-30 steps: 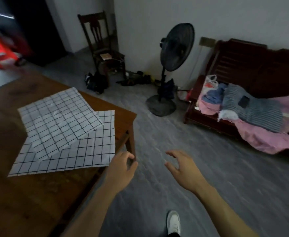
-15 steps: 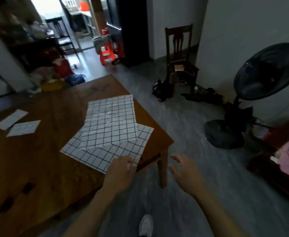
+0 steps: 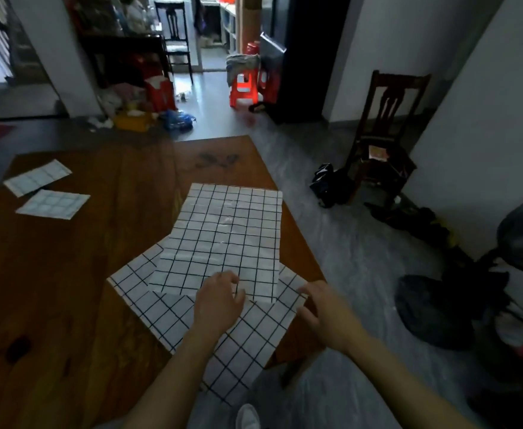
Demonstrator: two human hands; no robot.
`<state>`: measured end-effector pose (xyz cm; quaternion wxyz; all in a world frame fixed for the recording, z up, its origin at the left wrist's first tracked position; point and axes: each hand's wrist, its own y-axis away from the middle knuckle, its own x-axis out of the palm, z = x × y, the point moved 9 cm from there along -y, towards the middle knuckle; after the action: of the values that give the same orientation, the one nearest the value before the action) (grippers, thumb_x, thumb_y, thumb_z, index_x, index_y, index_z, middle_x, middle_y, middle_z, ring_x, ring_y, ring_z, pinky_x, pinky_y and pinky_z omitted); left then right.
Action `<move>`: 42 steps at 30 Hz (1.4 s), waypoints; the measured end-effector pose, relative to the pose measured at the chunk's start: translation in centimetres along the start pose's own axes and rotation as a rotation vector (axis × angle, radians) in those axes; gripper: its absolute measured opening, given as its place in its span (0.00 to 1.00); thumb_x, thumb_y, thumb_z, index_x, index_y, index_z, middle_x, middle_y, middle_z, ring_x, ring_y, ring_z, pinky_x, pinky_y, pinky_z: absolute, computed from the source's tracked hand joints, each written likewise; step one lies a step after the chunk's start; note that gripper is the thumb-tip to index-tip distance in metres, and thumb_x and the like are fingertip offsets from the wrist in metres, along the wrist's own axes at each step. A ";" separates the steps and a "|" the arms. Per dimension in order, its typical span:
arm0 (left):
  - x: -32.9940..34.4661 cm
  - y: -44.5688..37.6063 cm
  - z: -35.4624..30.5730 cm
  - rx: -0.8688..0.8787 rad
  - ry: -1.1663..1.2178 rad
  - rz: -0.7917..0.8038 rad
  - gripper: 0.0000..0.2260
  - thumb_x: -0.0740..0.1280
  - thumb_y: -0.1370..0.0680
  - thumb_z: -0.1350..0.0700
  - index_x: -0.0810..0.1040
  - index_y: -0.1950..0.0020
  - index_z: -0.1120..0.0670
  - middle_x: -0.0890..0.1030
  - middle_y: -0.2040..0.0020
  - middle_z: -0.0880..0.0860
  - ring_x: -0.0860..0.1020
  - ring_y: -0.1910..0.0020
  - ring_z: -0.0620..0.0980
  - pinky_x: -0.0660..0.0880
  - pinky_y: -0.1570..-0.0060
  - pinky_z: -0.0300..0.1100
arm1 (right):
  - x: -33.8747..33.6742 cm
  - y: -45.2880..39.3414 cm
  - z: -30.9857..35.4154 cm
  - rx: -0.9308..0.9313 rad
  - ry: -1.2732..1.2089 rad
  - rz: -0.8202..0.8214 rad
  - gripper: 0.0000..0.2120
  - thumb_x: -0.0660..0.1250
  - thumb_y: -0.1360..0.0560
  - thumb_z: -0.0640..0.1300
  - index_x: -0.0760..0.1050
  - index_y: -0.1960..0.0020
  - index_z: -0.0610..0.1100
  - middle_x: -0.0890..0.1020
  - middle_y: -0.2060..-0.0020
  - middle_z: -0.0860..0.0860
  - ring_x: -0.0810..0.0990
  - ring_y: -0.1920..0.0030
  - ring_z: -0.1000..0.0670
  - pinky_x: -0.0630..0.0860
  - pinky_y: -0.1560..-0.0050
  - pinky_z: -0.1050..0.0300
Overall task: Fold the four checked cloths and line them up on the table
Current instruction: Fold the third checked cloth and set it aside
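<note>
Now over white black-checked unfolded cloths (image 3: 223, 236), both hands, fingers apart, clamped on nothing. Risk: lower cloth (image 3: 238, 345) overhanging brown wooden worktop (image 3: 68, 274), sliding off if dragged.

Two open cloths overlapped at table's right near corner, two folded ones far left.
Upper cloth (image 3: 223, 233) lies on lower cloth (image 3: 235, 335), which overhangs the table (image 3: 68, 289) near edge. Left hand (image 3: 218, 301) over both cloths; right hand (image 3: 325, 311) at lower cloth's right corner. Folded cloths (image 3: 37, 178) (image 3: 52, 204) just beside each other. Chair (image 3: 384, 137) stands right, beyond the table.
</note>
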<state>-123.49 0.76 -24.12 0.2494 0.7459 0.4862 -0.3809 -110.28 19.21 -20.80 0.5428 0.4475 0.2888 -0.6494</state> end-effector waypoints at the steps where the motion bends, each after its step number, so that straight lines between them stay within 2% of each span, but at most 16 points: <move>1: 0.0 -0.7 0.7 -0.017 -0.018 0.007 0.12 0.67 0.22 0.49 0.77 0.41 0.52 0.77 0.44 0.50 0.74 0.46 0.49 0.76 0.47 0.48 | 0.4 -1.4 0.3 -0.014 0.000 0.013 0.18 0.63 0.20 0.53 0.69 0.31 0.53 0.73 0.36 0.53 0.70 0.37 0.54 0.68 0.35 0.61; 5: -0.3 -1.8 3.9 -0.060 -0.084 0.034 0.13 0.67 0.22 0.49 0.75 0.40 0.51 0.77 0.43 0.51 0.73 0.46 0.49 0.74 0.46 0.46 | 3.7 -4.9 2.2 -0.072 -0.028 0.104 0.18 0.63 0.20 0.53 0.69 0.32 0.52 0.71 0.34 0.54 0.69 0.35 0.55 0.65 0.35 0.63; 9: -0.4 -2.7 6.5 -0.129 -0.138 0.073 0.16 0.67 0.22 0.48 0.73 0.35 0.50 0.75 0.38 0.50 0.72 0.44 0.49 0.74 0.44 0.46 | 7.4 -7.7 2.5 -0.109 -0.013 0.187 0.18 0.64 0.21 0.53 0.70 0.33 0.52 0.71 0.35 0.52 0.70 0.38 0.54 0.68 0.35 0.61; 14: 0.0 -3.3 7.6 -0.161 -0.185 0.108 0.18 0.66 0.22 0.49 0.72 0.32 0.49 0.74 0.36 0.49 0.70 0.41 0.48 0.72 0.41 0.45 | 8.6 -10.2 2.3 -0.121 -0.002 0.189 0.19 0.66 0.22 0.52 0.69 0.33 0.52 0.71 0.35 0.53 0.69 0.36 0.53 0.68 0.35 0.60; 17: 1.2 -4.5 7.6 -0.126 -0.214 0.148 0.22 0.67 0.22 0.49 0.69 0.29 0.48 0.72 0.31 0.48 0.69 0.35 0.49 0.70 0.37 0.45 | 8.9 -11.9 1.5 -0.106 0.019 0.167 0.21 0.67 0.23 0.53 0.69 0.31 0.51 0.71 0.34 0.53 0.68 0.34 0.53 0.67 0.33 0.58; 19: 2.4 -5.3 7.1 -0.063 -0.287 0.200 0.26 0.68 0.22 0.47 0.65 0.25 0.48 0.67 0.26 0.48 0.64 0.28 0.50 0.65 0.31 0.47 | 9.3 -12.6 1.4 -0.111 0.051 0.151 0.25 0.68 0.24 0.54 0.69 0.30 0.51 0.71 0.32 0.53 0.67 0.32 0.52 0.64 0.30 0.57; 21: 3.6 -5.9 6.9 0.014 -0.376 0.244 0.30 0.68 0.23 0.46 0.63 0.24 0.49 0.64 0.23 0.48 0.61 0.25 0.51 0.61 0.28 0.48 | 10.1 -13.2 1.6 -0.132 0.094 0.158 0.28 0.69 0.26 0.56 0.68 0.28 0.50 0.71 0.32 0.52 0.67 0.31 0.51 0.64 0.29 0.56; 23: 4.6 -6.1 7.2 0.058 -0.423 0.284 0.29 0.69 0.24 0.46 0.65 0.25 0.49 0.64 0.23 0.48 0.61 0.25 0.52 0.62 0.28 0.48 | 11.1 -13.2 1.6 -0.155 0.138 0.195 0.29 0.70 0.26 0.56 0.68 0.29 0.49 0.72 0.33 0.52 0.68 0.33 0.50 0.66 0.31 0.56; 25: 5.0 -6.0 7.6 0.097 -0.453 0.291 0.28 0.72 0.27 0.45 0.70 0.29 0.50 0.68 0.25 0.48 0.66 0.28 0.53 0.66 0.31 0.49 | 11.8 -12.9 1.6 -0.198 0.179 0.211 0.26 0.69 0.26 0.55 0.69 0.31 0.48 0.71 0.35 0.51 0.67 0.34 0.49 0.67 0.33 0.56; 29: 4.6 -6.1 7.7 0.143 -0.456 0.230 0.26 0.80 0.37 0.46 0.80 0.41 0.49 0.79 0.36 0.48 0.78 0.40 0.52 0.77 0.45 0.46 | 11.9 -12.8 1.2 -0.222 0.185 0.168 0.18 0.69 0.26 0.48 0.73 0.37 0.49 0.74 0.39 0.52 0.71 0.38 0.50 0.69 0.36 0.57; 31: 4.4 -6.3 7.5 0.146 -0.439 0.199 0.22 0.80 0.36 0.46 0.80 0.45 0.48 0.80 0.39 0.47 0.78 0.43 0.51 0.77 0.49 0.46 | 11.9 -13.0 1.1 -0.231 0.204 0.157 0.14 0.67 0.26 0.42 0.76 0.41 0.49 0.78 0.43 0.52 0.74 0.44 0.51 0.72 0.41 0.57; 33: 4.3 -6.6 7.4 0.135 -0.425 0.178 0.16 0.77 0.32 0.48 0.80 0.47 0.49 0.80 0.40 0.47 0.78 0.45 0.51 0.76 0.50 0.46 | 11.9 -13.2 1.0 -0.243 0.223 0.162 0.13 0.65 0.25 0.39 0.76 0.42 0.50 0.78 0.45 0.52 0.74 0.45 0.51 0.73 0.43 0.57; 36: 4.9 -6.5 6.7 0.149 -0.483 0.189 0.10 0.75 0.30 0.53 0.79 0.51 0.49 0.79 0.44 0.48 0.76 0.49 0.50 0.76 0.51 0.46 | 11.5 -13.4 1.2 -0.278 0.209 0.156 0.12 0.65 0.25 0.44 0.76 0.41 0.49 0.78 0.45 0.52 0.75 0.44 0.50 0.72 0.43 0.57; 39: 4.6 -6.2 5.9 0.154 -0.447 0.148 0.08 0.71 0.28 0.53 0.79 0.49 0.50 0.78 0.43 0.48 0.75 0.46 0.50 0.75 0.47 0.46 | 11.2 -13.2 1.5 -0.284 0.179 0.165 0.21 0.68 0.26 0.55 0.72 0.35 0.51 0.75 0.40 0.53 0.71 0.39 0.51 0.68 0.37 0.57; 42: 2.7 -6.1 4.9 0.126 -0.363 0.057 0.07 0.67 0.26 0.50 0.78 0.49 0.49 0.79 0.43 0.47 0.75 0.44 0.49 0.73 0.44 0.45 | 10.6 -13.2 2.4 -0.314 0.180 0.125 0.26 0.67 0.28 0.60 0.70 0.33 0.52 0.74 0.39 0.53 0.71 0.37 0.51 0.67 0.36 0.56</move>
<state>-129.99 1.02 -29.18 0.2964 0.6924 0.3871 -0.5318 -123.70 15.65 -30.73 0.6171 0.4309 0.4056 -0.5186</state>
